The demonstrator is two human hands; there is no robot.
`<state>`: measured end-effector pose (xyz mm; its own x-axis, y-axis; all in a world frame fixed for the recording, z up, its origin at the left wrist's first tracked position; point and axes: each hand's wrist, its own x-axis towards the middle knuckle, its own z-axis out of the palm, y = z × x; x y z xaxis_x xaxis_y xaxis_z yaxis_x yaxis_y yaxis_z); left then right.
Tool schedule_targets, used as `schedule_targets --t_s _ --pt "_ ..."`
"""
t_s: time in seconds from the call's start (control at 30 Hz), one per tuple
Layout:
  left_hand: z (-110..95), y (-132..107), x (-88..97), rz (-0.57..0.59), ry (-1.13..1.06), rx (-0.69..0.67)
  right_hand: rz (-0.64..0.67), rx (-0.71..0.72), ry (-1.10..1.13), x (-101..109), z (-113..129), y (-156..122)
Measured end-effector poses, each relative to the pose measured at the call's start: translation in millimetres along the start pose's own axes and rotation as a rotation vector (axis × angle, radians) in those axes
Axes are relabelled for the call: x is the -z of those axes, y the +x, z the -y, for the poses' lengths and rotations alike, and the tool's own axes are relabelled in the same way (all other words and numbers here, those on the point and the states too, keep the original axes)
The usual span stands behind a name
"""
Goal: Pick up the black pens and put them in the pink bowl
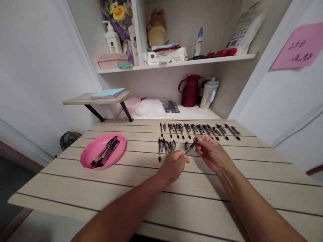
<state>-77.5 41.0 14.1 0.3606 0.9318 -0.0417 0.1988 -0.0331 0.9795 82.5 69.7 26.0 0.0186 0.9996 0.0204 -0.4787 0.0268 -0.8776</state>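
Observation:
A black pen is held between both hands above the wooden table. My left hand is closed around its lower end. My right hand pinches its upper end near the cap. Just behind the hands lie two rows of pens and caps: a long far row and a shorter near row. A pink plate at the left holds several more black pens.
A small raised shelf with a blue notepad stands at the back left. Behind the table sit a red jug, a white cup, a plastic bag and a pink box. A pink note hangs on the right wall.

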Motion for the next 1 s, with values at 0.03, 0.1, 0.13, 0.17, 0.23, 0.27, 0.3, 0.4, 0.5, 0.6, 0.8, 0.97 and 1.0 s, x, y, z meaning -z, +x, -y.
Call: schedule_targets --t_s 0.03,0.1,0.13,0.17,0.23,0.27,0.3,0.4,0.5,0.6,0.8,0.97,1.0 --pt "-0.4 -0.2 0.1 0.0 0.01 0.0 -0.006 0.006 -0.02 -0.1 0.4 0.1" --pt "-1.1 -0.5 0.4 -0.002 0.033 0.011 -0.025 0.021 -0.068 1.0 0.8 0.8" --pt "-1.5 -0.7 0.6 -0.003 0.042 0.017 -0.034 0.027 -0.094 1.9 0.8 1.4" --pt "-1.7 -1.0 0.7 -0.004 0.049 0.019 -0.036 0.028 -0.119 3.0 0.5 1.9" --pt "-2.3 -1.4 0.9 -0.008 0.065 0.013 -0.023 0.019 -0.158 4.7 -0.4 2.7" --pt "-2.6 -1.7 1.0 -0.011 0.075 0.007 -0.01 0.015 -0.167 5.2 -1.0 2.7" --pt "-2.8 -2.0 1.0 -0.011 0.085 0.002 0.002 0.016 -0.168 5.2 -1.4 2.6" --pt "-3.1 -3.1 0.3 -0.019 0.079 -0.017 0.027 0.029 -0.144 3.8 -2.4 1.2" --pt "-2.6 -4.5 -1.4 -0.022 0.039 -0.045 0.037 0.024 -0.12 1.8 -2.7 -0.3" --pt "-2.1 -5.1 -2.8 -0.016 0.01 -0.049 0.035 0.033 -0.095 1.0 -2.8 -1.0" --pt "-5.9 -3.7 -2.8 0.042 -0.111 0.032 0.116 -0.005 -0.008 0.1 -0.7 -2.4" --pt "-8.6 -4.2 -3.5 0.068 -0.175 0.084 0.104 0.029 -0.036 1.0 -1.2 -2.6" --pt "-8.6 -4.4 -3.6 0.072 -0.195 0.095 0.109 0.031 -0.029 1.5 -1.9 -2.2"
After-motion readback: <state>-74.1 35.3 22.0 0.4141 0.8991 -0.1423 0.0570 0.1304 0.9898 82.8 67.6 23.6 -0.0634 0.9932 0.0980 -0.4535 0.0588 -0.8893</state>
